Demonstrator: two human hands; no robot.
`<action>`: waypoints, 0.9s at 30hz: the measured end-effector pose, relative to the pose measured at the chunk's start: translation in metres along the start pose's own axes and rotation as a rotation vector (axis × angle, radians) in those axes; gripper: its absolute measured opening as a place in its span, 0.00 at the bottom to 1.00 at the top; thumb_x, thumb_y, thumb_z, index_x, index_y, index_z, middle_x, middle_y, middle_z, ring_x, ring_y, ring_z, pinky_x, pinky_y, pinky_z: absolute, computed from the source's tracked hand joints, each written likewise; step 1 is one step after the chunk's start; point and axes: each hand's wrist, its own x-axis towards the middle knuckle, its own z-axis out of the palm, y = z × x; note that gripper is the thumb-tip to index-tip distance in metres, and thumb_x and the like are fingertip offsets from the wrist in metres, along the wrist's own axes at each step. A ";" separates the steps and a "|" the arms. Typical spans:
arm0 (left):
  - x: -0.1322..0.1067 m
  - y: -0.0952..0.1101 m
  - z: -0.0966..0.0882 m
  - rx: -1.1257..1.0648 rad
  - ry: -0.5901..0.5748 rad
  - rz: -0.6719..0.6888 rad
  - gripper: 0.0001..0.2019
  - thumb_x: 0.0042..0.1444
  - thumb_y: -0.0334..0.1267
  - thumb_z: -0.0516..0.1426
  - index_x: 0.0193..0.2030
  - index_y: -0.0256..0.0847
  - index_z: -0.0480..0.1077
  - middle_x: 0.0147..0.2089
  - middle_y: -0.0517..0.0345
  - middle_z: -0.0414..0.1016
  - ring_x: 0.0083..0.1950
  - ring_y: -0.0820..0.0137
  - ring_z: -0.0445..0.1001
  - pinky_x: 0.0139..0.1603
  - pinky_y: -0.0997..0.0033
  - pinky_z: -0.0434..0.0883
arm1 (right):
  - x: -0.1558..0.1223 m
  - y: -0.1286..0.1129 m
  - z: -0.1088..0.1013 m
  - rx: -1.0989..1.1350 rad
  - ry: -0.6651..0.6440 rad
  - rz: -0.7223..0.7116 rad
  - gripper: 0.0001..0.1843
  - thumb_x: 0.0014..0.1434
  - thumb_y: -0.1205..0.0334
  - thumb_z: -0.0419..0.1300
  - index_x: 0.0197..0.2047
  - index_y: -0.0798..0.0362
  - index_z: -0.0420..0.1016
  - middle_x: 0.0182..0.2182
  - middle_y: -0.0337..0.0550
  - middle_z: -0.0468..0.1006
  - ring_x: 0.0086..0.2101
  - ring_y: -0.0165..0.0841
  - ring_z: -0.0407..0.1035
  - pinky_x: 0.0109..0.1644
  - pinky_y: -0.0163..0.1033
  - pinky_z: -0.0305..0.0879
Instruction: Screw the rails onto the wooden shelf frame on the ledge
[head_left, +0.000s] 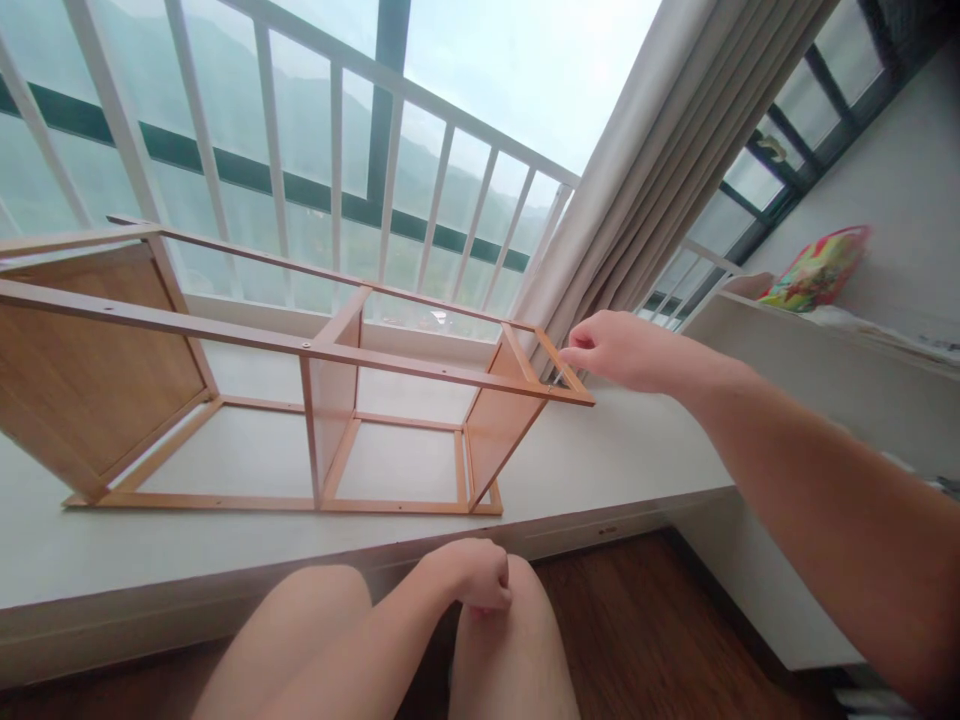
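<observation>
A wooden shelf frame (386, 357) lies on its side on the white window ledge, with panels set across it. At its right end, my right hand (616, 350) is closed in a pinch. A thin silver metal piece (557, 379) reaches from the fingertips to the corner of the upper rail; its exact kind is too small to tell. My left hand (484, 574) rests on my right knee (517, 640), curled into a fist. Whatever it may hold is hidden.
White railing bars (335, 170) stand behind the frame before the window. A beige curtain (637, 150) hangs at the right. Beyond my right arm is a white cabinet (795, 350) with a colourful bag (817, 268) on top. Dark wooden floor (637, 610) lies below the ledge (592, 470).
</observation>
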 end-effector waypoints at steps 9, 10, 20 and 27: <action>-0.001 0.006 0.000 -0.069 -0.001 -0.007 0.08 0.44 0.37 0.52 0.19 0.40 0.70 0.24 0.57 0.77 0.28 0.66 0.75 0.27 0.71 0.68 | -0.013 0.019 -0.004 0.035 0.127 -0.225 0.10 0.58 0.56 0.58 0.29 0.50 0.75 0.22 0.36 0.72 0.24 0.29 0.64 0.28 0.37 0.53; -0.002 0.006 0.000 -0.078 -0.002 -0.011 0.08 0.44 0.37 0.52 0.19 0.40 0.70 0.24 0.57 0.77 0.28 0.66 0.75 0.27 0.71 0.68 | -0.014 0.021 -0.003 0.035 0.119 -0.255 0.08 0.58 0.58 0.58 0.30 0.50 0.75 0.23 0.36 0.73 0.25 0.30 0.64 0.29 0.37 0.53; -0.002 0.011 0.003 -0.130 0.024 0.000 0.08 0.45 0.37 0.53 0.20 0.40 0.70 0.23 0.58 0.76 0.26 0.69 0.73 0.27 0.74 0.67 | -0.014 0.020 -0.006 -0.202 0.137 -0.521 0.11 0.59 0.69 0.54 0.28 0.50 0.73 0.32 0.39 0.79 0.36 0.34 0.66 0.39 0.39 0.54; 0.002 0.010 0.003 -0.137 0.018 0.000 0.08 0.45 0.37 0.53 0.20 0.40 0.71 0.23 0.58 0.77 0.26 0.70 0.73 0.25 0.75 0.65 | -0.008 0.023 -0.007 -0.287 0.133 -0.624 0.11 0.59 0.69 0.54 0.29 0.50 0.75 0.31 0.40 0.78 0.34 0.34 0.63 0.39 0.40 0.52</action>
